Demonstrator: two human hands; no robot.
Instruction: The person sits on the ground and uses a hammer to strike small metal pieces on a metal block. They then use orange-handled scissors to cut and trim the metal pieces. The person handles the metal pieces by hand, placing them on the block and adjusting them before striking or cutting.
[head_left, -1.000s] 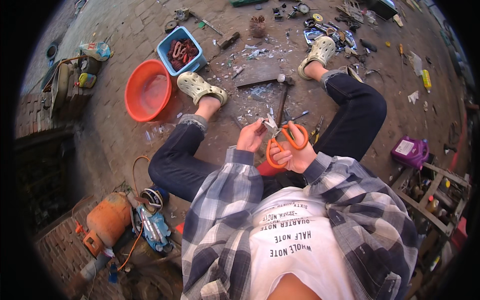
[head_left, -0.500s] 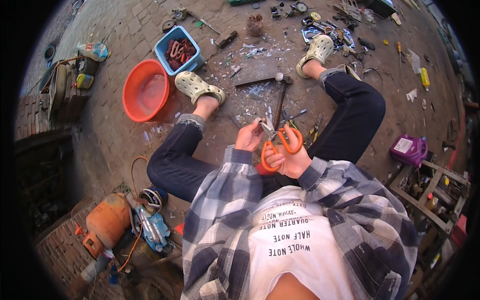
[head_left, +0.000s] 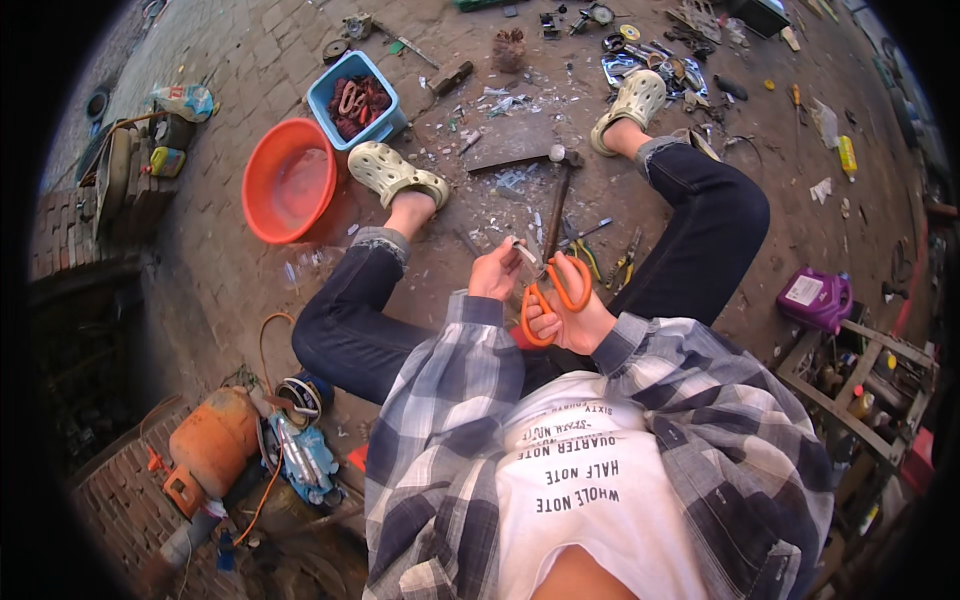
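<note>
My right hand [head_left: 585, 322] is wrapped around the orange handles of a pair of scissors [head_left: 587, 288], with its fingers through the loops. The blades point away from me, slightly apart, towards my left hand [head_left: 494, 276]. My left hand is closed, pinching a small greyish piece [head_left: 517, 243] between thumb and fingertips, close beside the blades. Whether the blades touch the piece I cannot tell. Both hands are held between my knees, above the ground. Just beyond them lies a hammer [head_left: 561, 205] with its head on a dark flat metal plate [head_left: 510, 149].
Pliers [head_left: 628, 262] lie by my right knee. Shards and scraps [head_left: 515, 180] litter the ground between my feet. An orange basin [head_left: 291, 181] and a blue tub [head_left: 340, 80] of reddish pieces stand left; a purple jug [head_left: 816, 299] stands right. An orange gas cylinder [head_left: 215, 437] is at lower left.
The scissors have turned slightly in my right hand, and their upper handle loop has shifted left. My left hand stays nearly in place with the small piece.
</note>
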